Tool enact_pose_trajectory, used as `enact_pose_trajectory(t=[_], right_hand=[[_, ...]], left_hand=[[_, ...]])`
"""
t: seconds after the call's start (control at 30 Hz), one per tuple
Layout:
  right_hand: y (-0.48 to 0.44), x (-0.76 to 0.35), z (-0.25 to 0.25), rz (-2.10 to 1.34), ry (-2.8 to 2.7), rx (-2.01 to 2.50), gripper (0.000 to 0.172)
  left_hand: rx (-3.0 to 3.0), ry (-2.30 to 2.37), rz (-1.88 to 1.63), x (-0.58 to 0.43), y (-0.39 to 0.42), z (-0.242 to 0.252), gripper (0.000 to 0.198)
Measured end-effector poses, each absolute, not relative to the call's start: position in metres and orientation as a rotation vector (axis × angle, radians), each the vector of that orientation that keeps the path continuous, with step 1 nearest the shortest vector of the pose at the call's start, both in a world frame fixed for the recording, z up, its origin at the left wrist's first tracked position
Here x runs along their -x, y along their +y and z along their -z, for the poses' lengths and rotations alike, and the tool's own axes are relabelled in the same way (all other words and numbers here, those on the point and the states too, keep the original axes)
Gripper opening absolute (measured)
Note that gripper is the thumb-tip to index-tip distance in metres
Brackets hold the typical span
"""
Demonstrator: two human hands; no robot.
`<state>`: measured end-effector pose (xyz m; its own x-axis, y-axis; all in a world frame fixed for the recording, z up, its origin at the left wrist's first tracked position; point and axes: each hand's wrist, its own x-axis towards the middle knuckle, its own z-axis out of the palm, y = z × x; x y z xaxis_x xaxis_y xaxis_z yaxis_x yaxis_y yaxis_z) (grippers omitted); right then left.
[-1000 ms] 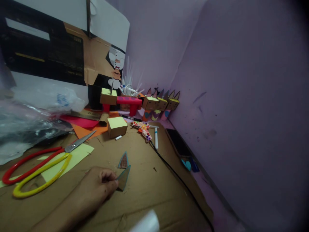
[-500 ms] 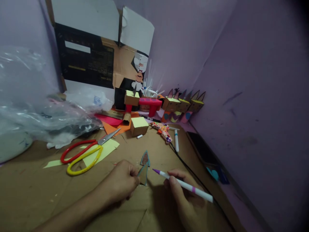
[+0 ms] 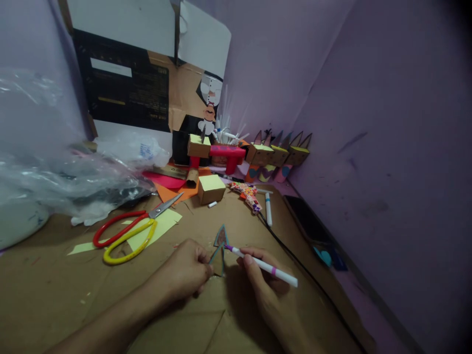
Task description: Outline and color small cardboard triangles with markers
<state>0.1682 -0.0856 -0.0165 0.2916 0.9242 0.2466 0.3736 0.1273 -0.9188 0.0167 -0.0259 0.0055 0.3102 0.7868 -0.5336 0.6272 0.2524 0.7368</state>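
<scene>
Between the finger and thumb of my left hand (image 3: 191,270) is a small cardboard triangle (image 3: 218,263) with blue-green edges. Just behind it lies a second triangle (image 3: 221,236), coloured brown inside a blue outline. My right hand (image 3: 263,282) is closed around a white felt-tip pen (image 3: 271,269) with a purple tip. That tip is at the upper end of the held triangle, close to the second one; whether it touches cannot be made out. Beyond the triangles sits a small cardboard box (image 3: 211,191) with a pale yellow top, a white pen cap (image 3: 212,204) beside it.
Scissors (image 3: 127,236) with red and yellow handles lie at left on yellow paper (image 3: 167,223). A patterned glue gun (image 3: 250,196) trails a black cable (image 3: 295,263). A phone (image 3: 308,220) lies right. Plastic bags (image 3: 66,147) and cardboard animal figures (image 3: 261,153) stand behind.
My right hand has moved left with the felt-tip pen, bringing its purple tip to the triangles. My left hand keeps its hold. The whole view has shifted slightly.
</scene>
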Motion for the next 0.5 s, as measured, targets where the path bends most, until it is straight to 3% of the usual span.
enact_pose_trajectory(t=[0.5], right_hand=[[-0.0841, -0.1692, 0.0162, -0.605, -1.386, 1.422, 0.017]], left_hand=[[-1.431, 1.359, -0.117, -0.0196, -0.0211, -0.0065, 0.015]])
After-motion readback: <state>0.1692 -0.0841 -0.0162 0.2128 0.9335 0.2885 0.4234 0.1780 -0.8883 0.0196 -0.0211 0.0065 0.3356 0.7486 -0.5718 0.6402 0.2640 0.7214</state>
